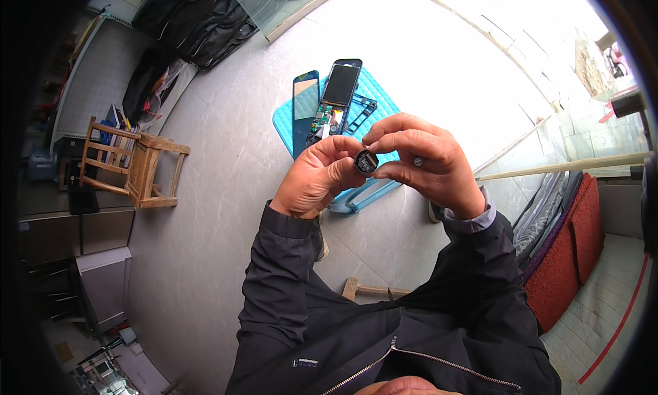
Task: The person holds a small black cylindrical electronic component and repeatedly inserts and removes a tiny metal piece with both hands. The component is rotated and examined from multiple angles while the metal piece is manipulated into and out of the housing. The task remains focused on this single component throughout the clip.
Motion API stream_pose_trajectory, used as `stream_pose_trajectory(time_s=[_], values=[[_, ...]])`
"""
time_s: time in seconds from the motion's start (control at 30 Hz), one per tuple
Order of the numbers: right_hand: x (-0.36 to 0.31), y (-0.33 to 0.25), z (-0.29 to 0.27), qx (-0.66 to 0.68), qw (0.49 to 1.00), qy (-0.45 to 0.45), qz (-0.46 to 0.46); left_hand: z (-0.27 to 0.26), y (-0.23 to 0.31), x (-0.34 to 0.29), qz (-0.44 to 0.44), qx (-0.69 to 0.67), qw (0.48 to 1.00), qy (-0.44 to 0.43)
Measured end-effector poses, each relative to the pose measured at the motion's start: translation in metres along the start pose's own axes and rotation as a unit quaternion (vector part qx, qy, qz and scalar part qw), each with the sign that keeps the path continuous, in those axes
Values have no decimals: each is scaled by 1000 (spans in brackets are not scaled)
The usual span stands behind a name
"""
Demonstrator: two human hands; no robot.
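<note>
My left hand [317, 178] and my right hand [426, 159] meet in front of my chest and together pinch a small round black part [366, 162] with a pale face. Fingertips of both hands close around its rim. There is a ring on a finger of my right hand. Below and beyond the hands a turquoise plastic stool [312, 115] stands on the floor. An opened phone [335, 97] with its circuit board showing, a separate dark phone panel [306, 97] and a black frame piece [361, 114] lie on it.
A small wooden stool [140, 163] stands at the left on the grey tiled floor. Black bags [195, 18] lie at the top left. A red mat [572, 248] lies at the right. A wooden stick [373, 290] rests near my jacket.
</note>
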State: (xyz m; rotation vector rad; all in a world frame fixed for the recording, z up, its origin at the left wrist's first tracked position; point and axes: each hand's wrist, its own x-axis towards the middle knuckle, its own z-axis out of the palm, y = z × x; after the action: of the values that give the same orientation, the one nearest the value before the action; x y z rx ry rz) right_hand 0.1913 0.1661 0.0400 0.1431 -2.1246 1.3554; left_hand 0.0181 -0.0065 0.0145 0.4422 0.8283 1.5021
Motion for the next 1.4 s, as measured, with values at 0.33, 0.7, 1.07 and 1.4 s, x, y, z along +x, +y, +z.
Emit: stream_pose_trajectory(time_s=[0.33, 0.7, 1.07, 1.4], values=[[0, -4, -1, -9, 1000, -2, 11, 1, -2, 0, 3, -15, 1000, 13], [-1, 1, 1, 9, 1000, 5, 11, -1, -2, 1, 9, -12, 1000, -11], [1, -2, -3, 1, 1000, -7, 10, -1, -1, -1, 2, -21, 999, -27], [-1, -1, -3, 0, 1000, -2, -5, 0, -2, -1, 0, -14, 1000, -4]])
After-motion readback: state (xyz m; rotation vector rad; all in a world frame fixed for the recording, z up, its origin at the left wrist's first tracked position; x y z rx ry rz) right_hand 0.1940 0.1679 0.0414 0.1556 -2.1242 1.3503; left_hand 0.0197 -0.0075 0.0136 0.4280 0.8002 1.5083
